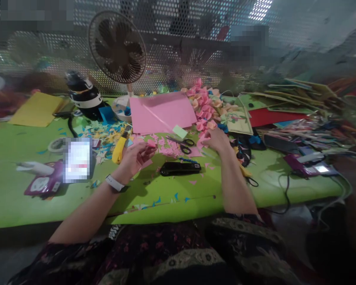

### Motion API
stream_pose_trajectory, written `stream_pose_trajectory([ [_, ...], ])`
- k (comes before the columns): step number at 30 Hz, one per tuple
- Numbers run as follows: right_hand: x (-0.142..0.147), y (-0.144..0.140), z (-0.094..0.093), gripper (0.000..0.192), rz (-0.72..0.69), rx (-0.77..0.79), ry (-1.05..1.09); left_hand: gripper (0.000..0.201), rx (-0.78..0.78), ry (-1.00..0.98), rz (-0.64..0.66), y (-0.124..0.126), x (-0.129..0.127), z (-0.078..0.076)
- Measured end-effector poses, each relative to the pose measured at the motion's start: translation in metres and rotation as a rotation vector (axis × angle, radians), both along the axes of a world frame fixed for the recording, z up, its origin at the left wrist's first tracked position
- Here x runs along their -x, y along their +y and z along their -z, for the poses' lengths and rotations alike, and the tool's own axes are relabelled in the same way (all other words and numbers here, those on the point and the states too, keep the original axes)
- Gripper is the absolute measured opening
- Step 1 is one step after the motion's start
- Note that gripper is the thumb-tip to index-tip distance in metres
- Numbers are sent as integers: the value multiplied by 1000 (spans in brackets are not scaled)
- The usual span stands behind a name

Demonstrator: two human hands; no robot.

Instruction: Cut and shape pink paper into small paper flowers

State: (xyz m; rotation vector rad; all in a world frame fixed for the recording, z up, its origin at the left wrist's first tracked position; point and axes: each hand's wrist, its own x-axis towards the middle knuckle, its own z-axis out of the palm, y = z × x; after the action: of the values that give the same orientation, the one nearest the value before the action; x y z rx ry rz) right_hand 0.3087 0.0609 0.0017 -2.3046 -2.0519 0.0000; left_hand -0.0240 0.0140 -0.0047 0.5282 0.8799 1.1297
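Between the fingertips of my left hand (135, 157) is a small folded pink paper piece (151, 143). My right hand (218, 139) reaches to the foot of a heap of pink paper flowers (205, 111), its fingers closed on a pink paper piece (202, 140). Black-handled scissors (186, 147) lie open on pink scraps (166, 146) between the hands. Nearer me rests a black stapler (180, 169). A yellow cutter (118, 149) lies just beyond my left hand. Behind the scraps, a pink paper sheet (163, 113) is spread out.
A fan (117, 47) and a black bottle (84, 97) stand at the back. A lit phone (77, 160) leans by a purple pack (44, 182) on the left. Stacked card (299, 93) and a second phone (322, 169) are on the right. Cables hang over the table edge.
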Motion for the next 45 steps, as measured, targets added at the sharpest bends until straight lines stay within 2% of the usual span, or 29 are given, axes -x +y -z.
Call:
stream_pose_trajectory([
  [4, 1, 2, 0, 14, 0, 22, -3, 7, -23, 7, 16, -2, 0, 0],
  [9, 5, -1, -10, 10, -60, -113, 139, 15, -60, 47, 96, -5, 0, 1],
  [15, 23, -6, -18, 19, -83, -271, 460, 22, -142, 84, 14, -2, -2, 4],
  [20, 38, -8, -21, 25, -105, -328, 630, 25, -199, 153, -24, 1, -3, 6],
  [24, 62, -15, -20, 27, -165, -249, 817, 26, -200, 232, -28, -3, -4, 8],
  [28, 92, -24, -12, 31, -168, -181, 1013, 28, -218, 278, -10, -8, -4, 9],
  [33, 120, -44, -7, 38, -247, -89, 1247, 20, -383, 246, -13, -11, -8, 10],
  [40, 141, -70, -15, 31, -432, 94, 1281, 18, -441, 224, -43, -15, -10, 9],
  [45, 149, -80, -15, 29, -497, 109, 1251, 22, -455, 247, -135, -20, -13, 6],
])
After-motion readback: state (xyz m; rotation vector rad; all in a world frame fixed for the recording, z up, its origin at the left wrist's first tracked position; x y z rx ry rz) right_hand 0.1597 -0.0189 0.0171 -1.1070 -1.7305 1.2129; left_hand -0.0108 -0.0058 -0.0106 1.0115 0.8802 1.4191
